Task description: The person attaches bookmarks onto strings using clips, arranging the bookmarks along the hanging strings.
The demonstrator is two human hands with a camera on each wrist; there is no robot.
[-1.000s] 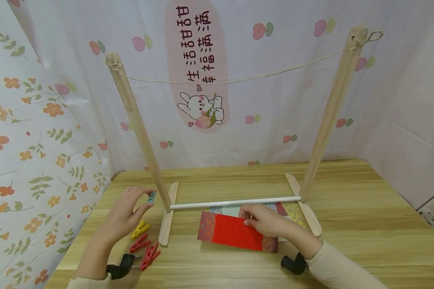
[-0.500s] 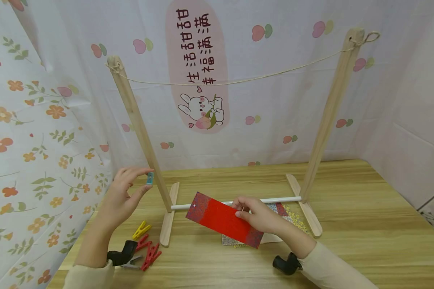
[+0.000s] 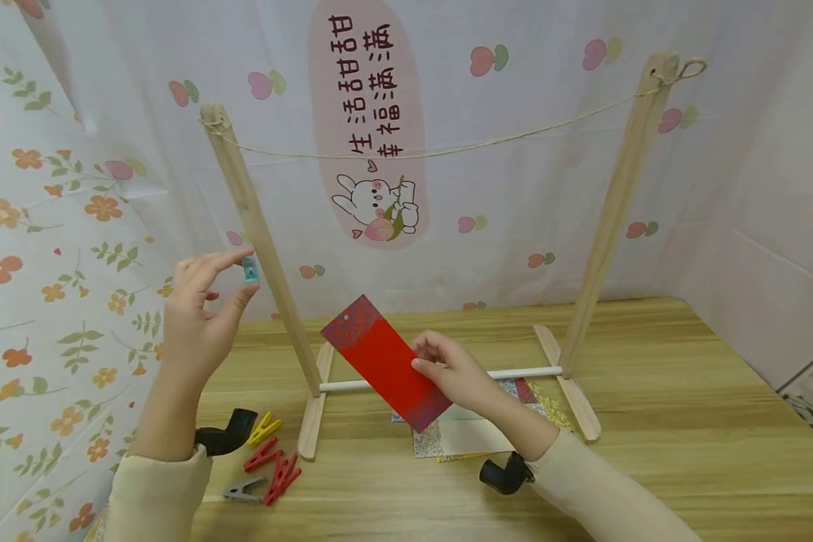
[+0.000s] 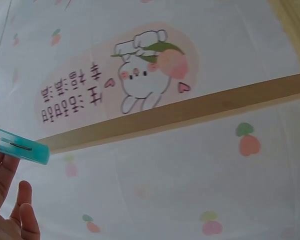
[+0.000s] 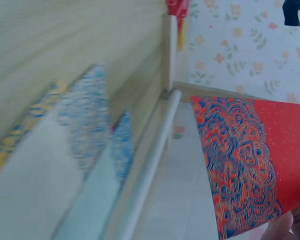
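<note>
A red card [image 3: 386, 365] is up in the air over the bench [image 3: 379, 504], in front of the white rod [image 3: 525, 373]. It leans, so the end with a little hole points up and to the left. Both ends have a swirly blue pattern. The right hand [image 3: 455, 373] pinches the card by its long edge, with the thumb on the front.

The left hand [image 3: 199, 309] pinches a blue-green clip [image 3: 250, 269] between finger and thumb. This clip is up high, near the left wooden post [image 3: 264, 233].

More cards [image 3: 470, 436] lie in a messy pile on the bench, under the red one. On the left side of the bench are a yellow clip [image 3: 264, 429], some red clips [image 3: 283, 478] and a gray clip [image 3: 244, 490]. A thin string [image 3: 362, 157] droops from the left post to the right wooden post [image 3: 613, 203]. Behind it hangs a white cloth [image 3: 501, 256] with a bunny [image 3: 373, 197] on it.
</note>
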